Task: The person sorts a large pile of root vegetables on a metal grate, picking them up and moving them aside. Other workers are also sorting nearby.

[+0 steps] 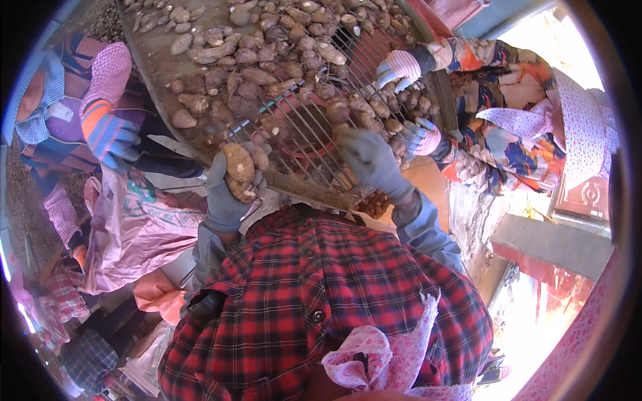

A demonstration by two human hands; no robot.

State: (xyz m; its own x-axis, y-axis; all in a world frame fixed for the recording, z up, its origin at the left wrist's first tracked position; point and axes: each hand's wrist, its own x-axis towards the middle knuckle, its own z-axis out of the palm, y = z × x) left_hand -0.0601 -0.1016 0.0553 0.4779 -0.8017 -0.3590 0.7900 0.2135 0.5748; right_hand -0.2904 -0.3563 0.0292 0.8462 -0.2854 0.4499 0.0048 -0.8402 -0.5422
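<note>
Brown root tubers (296, 45), probably taro, lie heaped on a large sorting table (153, 80) with metal bar grates (311, 135). My left hand (223, 198), in a grey glove, is closed around several tubers (239, 163) at the table's near edge. Over the near right side of the grate is my right hand (371, 160), also gloved in grey and blurred, its fingers bent downward; whether anything is in them cannot be told. Beneath the bars shows a red round container (306, 123), with more tubers resting on the grate between my hands and beyond.
At the right, a co-worker's two gloved hands (401, 70) touch tubers on the grate. Another co-worker's gloved hand (108, 133) hangs by the table's left edge, above a pink woven sack (140, 235). The table's wooden rim (311, 193) runs before my body.
</note>
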